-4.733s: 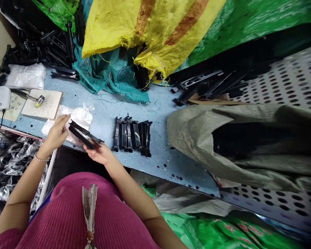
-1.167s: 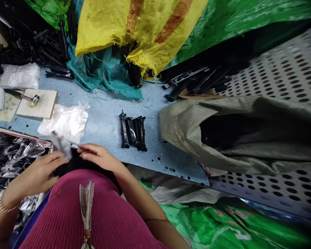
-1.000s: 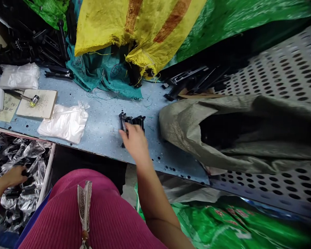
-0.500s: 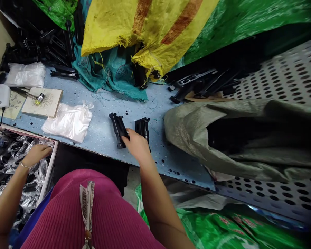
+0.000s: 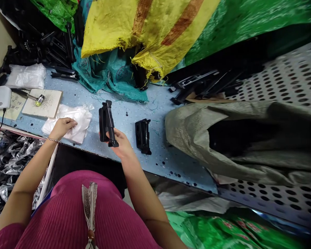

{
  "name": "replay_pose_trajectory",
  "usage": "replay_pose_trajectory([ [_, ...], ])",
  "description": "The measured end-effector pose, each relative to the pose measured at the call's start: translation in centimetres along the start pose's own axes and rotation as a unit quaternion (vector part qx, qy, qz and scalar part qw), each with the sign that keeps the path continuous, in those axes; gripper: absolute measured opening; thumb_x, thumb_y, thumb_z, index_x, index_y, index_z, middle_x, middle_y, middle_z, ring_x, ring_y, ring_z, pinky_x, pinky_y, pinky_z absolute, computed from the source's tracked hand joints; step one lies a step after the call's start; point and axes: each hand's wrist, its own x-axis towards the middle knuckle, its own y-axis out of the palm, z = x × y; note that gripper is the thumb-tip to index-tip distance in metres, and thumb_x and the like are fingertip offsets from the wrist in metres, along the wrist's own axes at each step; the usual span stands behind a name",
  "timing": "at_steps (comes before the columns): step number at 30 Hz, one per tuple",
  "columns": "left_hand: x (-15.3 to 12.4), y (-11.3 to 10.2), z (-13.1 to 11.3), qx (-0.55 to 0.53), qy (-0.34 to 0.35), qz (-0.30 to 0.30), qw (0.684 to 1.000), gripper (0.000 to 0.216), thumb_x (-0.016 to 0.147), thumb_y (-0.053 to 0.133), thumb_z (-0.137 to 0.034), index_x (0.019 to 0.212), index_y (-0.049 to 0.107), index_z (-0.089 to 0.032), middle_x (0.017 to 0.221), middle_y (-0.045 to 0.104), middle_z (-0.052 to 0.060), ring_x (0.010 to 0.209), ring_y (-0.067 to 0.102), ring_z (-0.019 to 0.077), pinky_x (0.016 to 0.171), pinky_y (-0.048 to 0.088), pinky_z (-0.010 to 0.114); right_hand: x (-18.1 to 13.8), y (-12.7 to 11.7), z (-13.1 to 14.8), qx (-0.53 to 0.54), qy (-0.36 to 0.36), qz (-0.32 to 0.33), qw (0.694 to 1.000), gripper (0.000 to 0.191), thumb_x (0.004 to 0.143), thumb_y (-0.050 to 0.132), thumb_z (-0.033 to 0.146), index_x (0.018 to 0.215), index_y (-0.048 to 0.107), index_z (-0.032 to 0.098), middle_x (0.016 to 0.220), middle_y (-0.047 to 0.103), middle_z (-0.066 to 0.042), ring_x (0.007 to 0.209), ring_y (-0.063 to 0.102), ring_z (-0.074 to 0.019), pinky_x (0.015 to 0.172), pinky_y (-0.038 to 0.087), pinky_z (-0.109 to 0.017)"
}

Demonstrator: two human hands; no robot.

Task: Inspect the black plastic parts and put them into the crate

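My right hand (image 5: pixel 121 143) is closed around the lower end of a black bracket-like plastic part (image 5: pixel 107 121), tilted up above the blue speckled table. A similar black part (image 5: pixel 142 136) lies on the table to the right, apart from my hand. My left hand (image 5: pixel 63 128) is over a stack of clear plastic bags (image 5: pixel 80 126), its thumb and fingers pinched together on the top bag. The exact grip of the fingertips on the film is hard to make out.
Left of the bags lie a pale board (image 5: pixel 49 107) with a small metal-tipped tool and another bag pack (image 5: pixel 26 76). A drawer (image 5: pixel 18 159) of wrapped black parts sits at lower left. A grey-green sack (image 5: pixel 186 128) gapes at right. Yellow sacking (image 5: pixel 114 27) hangs at the back.
My right hand has lifted the black part off the table and moved it left, turning it. My left hand has moved from the drawer up to the plastic bags.
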Motion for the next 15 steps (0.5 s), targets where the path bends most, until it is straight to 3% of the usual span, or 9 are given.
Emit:
replay_pose_trajectory([
  [2, -0.2, 0.0, 0.0, -0.043, 0.005, -0.01, 0.999, 0.025, 0.069, 0.078, -0.035, 0.078, 0.067, -0.014, 0.072, 0.067, 0.002, 0.062, 0.057, 0.0123, 0.061, 0.044, 0.026, 1.2, 2.4, -0.1, 0.088, 0.036, 0.062, 0.994, 0.034, 0.071, 0.083, 0.044, 0.092, 0.067, 0.022, 0.099, 0.076, -0.006, 0.076, 0.066, -0.0175, 0.066, 0.056, -0.03],
  [4, -0.6, 0.4, 0.0, -0.031, 0.053, -0.033, 0.998, 0.017, 0.071, 0.074, -0.027, 0.078, 0.064, -0.016, 0.075, 0.068, 0.003, 0.066, 0.061, 0.0137, 0.066, 0.049, 0.028, 2.6, 4.6, -0.6, 0.138, 0.069, 0.104, 0.983, 0.033, 0.073, 0.082, 0.042, 0.093, 0.065, 0.022, 0.104, 0.076, -0.006, 0.073, 0.066, -0.0152, 0.065, 0.057, -0.028],
  [6, -1.1, 0.5, -0.1, 0.065, 0.126, -0.047, 0.989, 0.003, 0.079, 0.062, -0.018, 0.079, 0.065, -0.017, 0.082, 0.071, 0.005, 0.077, 0.066, 0.0172, 0.077, 0.055, 0.033, 3.5, 6.1, -1.3, 0.144, 0.078, 0.093, 0.982, 0.032, 0.072, 0.084, 0.038, 0.09, 0.063, 0.021, 0.096, 0.075, -0.004, 0.071, 0.066, -0.0139, 0.064, 0.057, -0.026],
  [7, -1.4, 0.3, 0.0, 0.134, 0.162, -0.052, 0.976, 0.013, 0.082, 0.055, -0.013, 0.082, 0.068, -0.017, 0.089, 0.072, 0.008, 0.086, 0.068, 0.0196, 0.085, 0.056, 0.036, 3.7, 6.4, -1.7, 0.14, 0.069, 0.072, 0.985, 0.033, 0.071, 0.086, 0.037, 0.089, 0.063, 0.021, 0.09, 0.075, -0.003, 0.07, 0.066, -0.0137, 0.063, 0.057, -0.026],
  [10, -1.9, -0.8, 0.1, 0.29, 0.219, -0.066, 0.929, 0.038, 0.085, 0.046, -0.006, 0.11, 0.072, -0.015, 0.12, 0.07, 0.014, 0.112, 0.066, 0.0247, 0.102, 0.053, 0.044, 2.5, 5.9, -2.6, 0.135, 0.056, 0.054, 0.988, 0.038, 0.072, 0.086, 0.039, 0.095, 0.062, 0.021, 0.08, 0.072, 0.0, 0.069, 0.067, -0.0136, 0.059, 0.056, -0.023],
  [12, -2.0, -1.6, 0.1, 0.291, 0.218, -0.059, 0.93, 0.05, 0.085, 0.049, -0.007, 0.133, 0.063, -0.014, 0.136, 0.062, 0.016, 0.118, 0.064, 0.0244, 0.103, 0.055, 0.042, 0.9, 4.9, -3.0, 0.148, 0.099, 0.124, 0.976, 0.04, 0.076, 0.083, 0.046, 0.098, 0.062, 0.02, 0.075, 0.072, -0.001, 0.06, 0.063, -0.0117, 0.049, 0.05, -0.019],
  [15, -2.6, -2.0, -0.2, 0.252, 0.235, -0.032, 0.938, 0.066, 0.083, 0.05, -0.004, 0.148, 0.049, -0.015, 0.147, 0.053, 0.017, 0.128, 0.06, 0.0244, 0.107, 0.054, 0.041, -0.6, 3.7, -3.8, 0.172, 0.192, 0.232, 0.938, 0.041, 0.078, 0.08, 0.049, 0.097, 0.063, 0.016, 0.066, 0.067, 0.0, 0.041, 0.044, -0.0043, 0.035, 0.033, -0.014],
])
